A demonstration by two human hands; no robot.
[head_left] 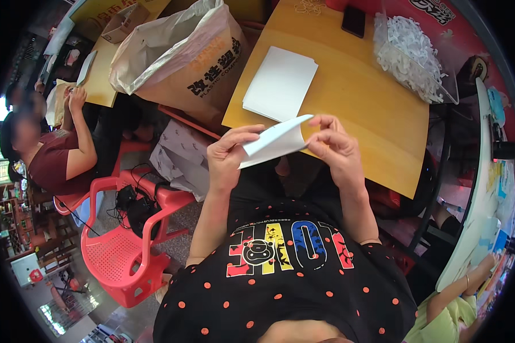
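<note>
Between my two hands is a white sheet of paper (pixel 281 140), bent over so that its upper and lower layers stand apart. My left hand (pixel 230 153) pinches its left end with thumb and fingers. At the right end, my right hand (pixel 336 146) grips the edge between thumb and curled fingers. The paper is held above my lap, at the near edge of the yellow table (pixel 360 114). Just beyond it, a stack of white paper sheets (pixel 281 83) lies on the table.
A clear bin (pixel 409 57) of white plastic pieces and a dark phone (pixel 353 22) occupy the table's far right. A large woven sack (pixel 180 63) stands left of the table. Behind it is a red plastic chair (pixel 117 257) with black cables. Other people sit at far left and lower right.
</note>
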